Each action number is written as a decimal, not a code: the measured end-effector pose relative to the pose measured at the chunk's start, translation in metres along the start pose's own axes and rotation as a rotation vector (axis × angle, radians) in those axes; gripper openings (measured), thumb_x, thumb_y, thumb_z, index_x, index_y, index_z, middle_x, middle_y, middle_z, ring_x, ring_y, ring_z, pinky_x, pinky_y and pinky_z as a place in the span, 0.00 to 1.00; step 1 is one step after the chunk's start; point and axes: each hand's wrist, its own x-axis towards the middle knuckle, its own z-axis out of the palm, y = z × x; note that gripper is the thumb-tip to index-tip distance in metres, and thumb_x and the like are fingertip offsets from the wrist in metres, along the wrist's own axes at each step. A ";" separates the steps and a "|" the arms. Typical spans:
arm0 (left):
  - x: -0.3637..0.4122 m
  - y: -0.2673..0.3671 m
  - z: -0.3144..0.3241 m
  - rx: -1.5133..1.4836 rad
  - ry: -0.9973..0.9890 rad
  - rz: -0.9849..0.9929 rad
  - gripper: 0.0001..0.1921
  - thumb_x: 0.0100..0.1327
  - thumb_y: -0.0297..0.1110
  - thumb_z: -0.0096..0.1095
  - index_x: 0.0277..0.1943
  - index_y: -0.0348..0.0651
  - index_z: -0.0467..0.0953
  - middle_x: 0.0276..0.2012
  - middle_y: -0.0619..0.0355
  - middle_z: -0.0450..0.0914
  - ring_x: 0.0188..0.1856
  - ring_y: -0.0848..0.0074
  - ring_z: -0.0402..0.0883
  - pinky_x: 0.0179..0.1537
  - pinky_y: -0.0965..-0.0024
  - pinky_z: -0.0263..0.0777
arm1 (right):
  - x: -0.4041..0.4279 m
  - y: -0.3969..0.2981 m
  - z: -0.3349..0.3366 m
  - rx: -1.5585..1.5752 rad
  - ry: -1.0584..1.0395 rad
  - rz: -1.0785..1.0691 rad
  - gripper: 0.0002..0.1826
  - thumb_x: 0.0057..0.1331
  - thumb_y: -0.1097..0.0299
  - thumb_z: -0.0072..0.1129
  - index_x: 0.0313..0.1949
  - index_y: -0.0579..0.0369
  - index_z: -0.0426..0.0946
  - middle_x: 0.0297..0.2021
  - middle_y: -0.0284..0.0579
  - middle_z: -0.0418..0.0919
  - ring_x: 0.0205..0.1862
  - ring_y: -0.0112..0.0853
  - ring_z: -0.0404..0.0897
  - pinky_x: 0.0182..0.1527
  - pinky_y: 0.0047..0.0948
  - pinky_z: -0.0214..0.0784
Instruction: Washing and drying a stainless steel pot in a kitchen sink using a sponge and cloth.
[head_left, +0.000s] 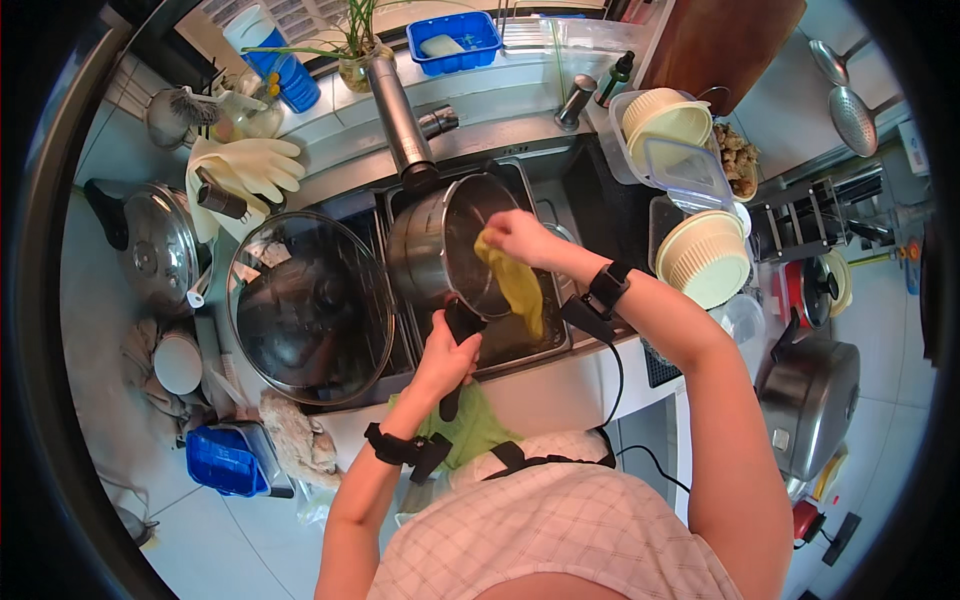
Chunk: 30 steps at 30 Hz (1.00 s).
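Observation:
A steel pot (420, 244) is tilted on its side over the sink basin (559, 337), its mouth turned to the right, below the faucet (401, 124). My left hand (450, 356) grips the pot's black handle (463, 321). At the pot's mouth, my right hand (516, 236) pinches a yellow cloth (517, 289), which hangs down over the rim towards the basin. A large glass lid (311, 307) with a steel rim lies left of the pot. Behind my left hand, a green cloth (472, 424) hangs at the counter's front edge.
Rubber gloves (262, 169) and a pressure cooker lid (154, 247) lie at the left. Cream plastic baskets (705, 259) stand right of the sink. A blue tray (454, 45) sits on the ledge behind. A large pressure cooker (814, 405) stands at the far right.

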 end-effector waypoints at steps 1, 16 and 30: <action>-0.003 0.002 0.001 -0.052 -0.006 -0.012 0.27 0.64 0.27 0.55 0.60 0.40 0.49 0.23 0.59 0.69 0.19 0.80 0.67 0.18 0.74 0.62 | 0.007 -0.001 -0.001 0.122 0.072 0.004 0.13 0.61 0.65 0.55 0.39 0.62 0.78 0.30 0.57 0.80 0.35 0.48 0.80 0.39 0.39 0.72; -0.015 0.003 -0.002 -0.168 -0.078 -0.097 0.26 0.64 0.26 0.55 0.60 0.42 0.49 0.22 0.61 0.68 0.18 0.81 0.65 0.16 0.75 0.60 | 0.036 0.077 0.055 -0.995 -0.226 -0.648 0.33 0.58 0.58 0.52 0.65 0.44 0.61 0.64 0.47 0.62 0.67 0.43 0.58 0.70 0.46 0.41; -0.011 -0.019 0.009 -0.263 -0.049 -0.113 0.28 0.67 0.30 0.54 0.62 0.49 0.45 0.21 0.61 0.67 0.16 0.80 0.63 0.15 0.74 0.57 | 0.013 -0.030 0.079 1.190 -0.781 0.233 0.13 0.68 0.67 0.43 0.44 0.56 0.76 0.43 0.44 0.80 0.43 0.36 0.78 0.49 0.36 0.71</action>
